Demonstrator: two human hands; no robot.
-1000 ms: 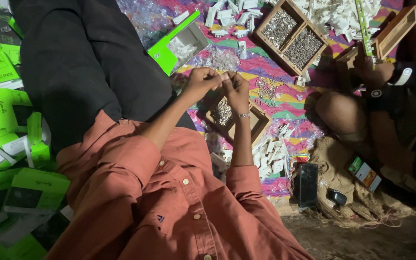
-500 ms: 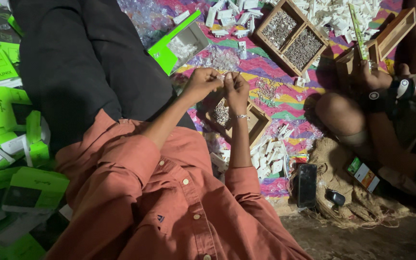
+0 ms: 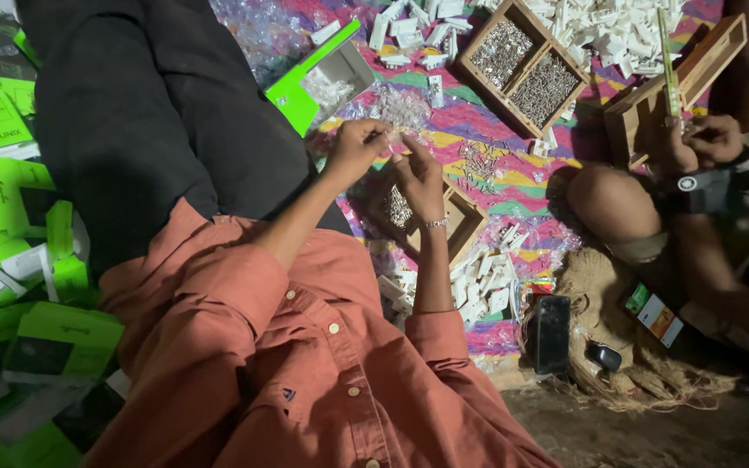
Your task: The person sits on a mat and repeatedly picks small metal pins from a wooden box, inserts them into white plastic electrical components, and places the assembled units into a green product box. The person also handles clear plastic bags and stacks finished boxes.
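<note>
Small white plastic part [image 3: 389, 139] pinched between left hand [image 3: 353, 149] and right hand [image 3: 420, 173], above open wooden tray of metal bits [image 3: 465, 227]. Likely mid-assembly, fitting piece together. Next probably needs steady alignment, fine fingertip pressure.

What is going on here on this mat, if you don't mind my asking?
A person in a rust-coloured shirt holds a small white plastic part between the left hand and right hand, above a small wooden box of metal pieces. A divided wooden tray of screws and loose white parts lie on the patterned mat. To one side, another person's hands hold a green strip.
</note>
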